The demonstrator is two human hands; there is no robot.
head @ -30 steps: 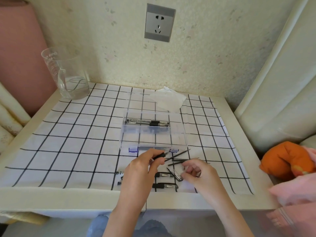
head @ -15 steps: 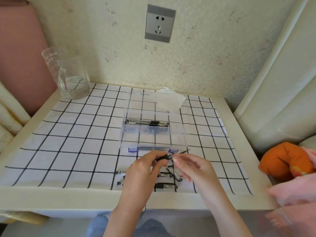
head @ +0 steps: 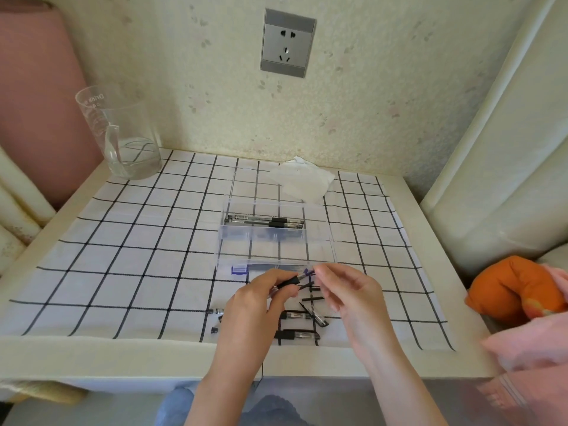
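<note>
My left hand grips a pen barrel with a black grip, its tip pointing right. My right hand pinches at the pen's tip end just in front of the clear plastic box; what it pinches is too small to tell. The box stands open on the checked cloth with two assembled pens lying at its back. Loose pen parts lie between and under my hands: black refills, a clear barrel and a capped piece.
A glass beaker with a little water stands at the back left. A crumpled white tissue lies behind the box. An orange and pink cloth sits off the table's right edge. A wall socket is above.
My right hand has left the loose parts on the cloth and risen to the tip of the pen that my left hand holds. My left hand has barely moved.
</note>
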